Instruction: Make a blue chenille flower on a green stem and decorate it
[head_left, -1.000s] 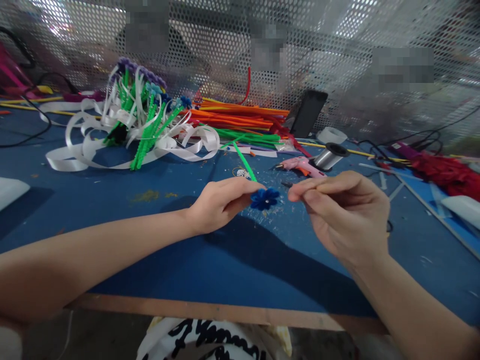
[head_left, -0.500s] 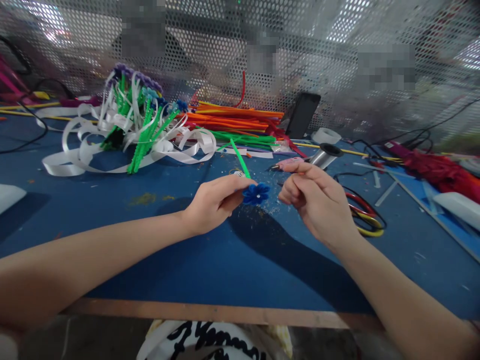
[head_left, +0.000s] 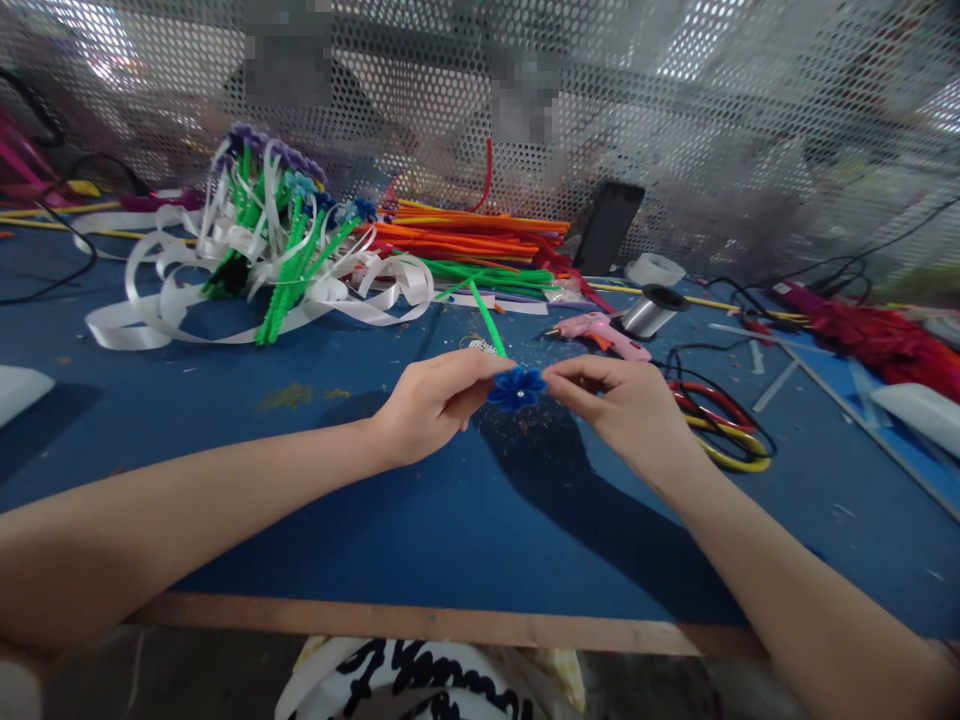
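My left hand [head_left: 433,402] pinches a small blue pipe-cleaner flower [head_left: 517,386] just behind its head, where its green stem [head_left: 487,318] runs away toward the back of the table. My right hand [head_left: 619,405] comes in from the right with thumb and forefinger pinched together at the flower's right petals. Both hands hover a little above the blue table [head_left: 465,510].
A pink glue gun [head_left: 600,333] and a wire spool [head_left: 649,310] lie behind my right hand, with red and yellow coiled wires [head_left: 720,430] beside it. White ribbon and finished green-stemmed flowers [head_left: 277,255] sit back left. Orange and green pipe cleaners [head_left: 480,245] lie in the middle back. A perforated screen closes off the far side.
My right hand has moved left and away from my body, from a raised pinch to touching the flower's right side. My left hand has held the flower nearly still.
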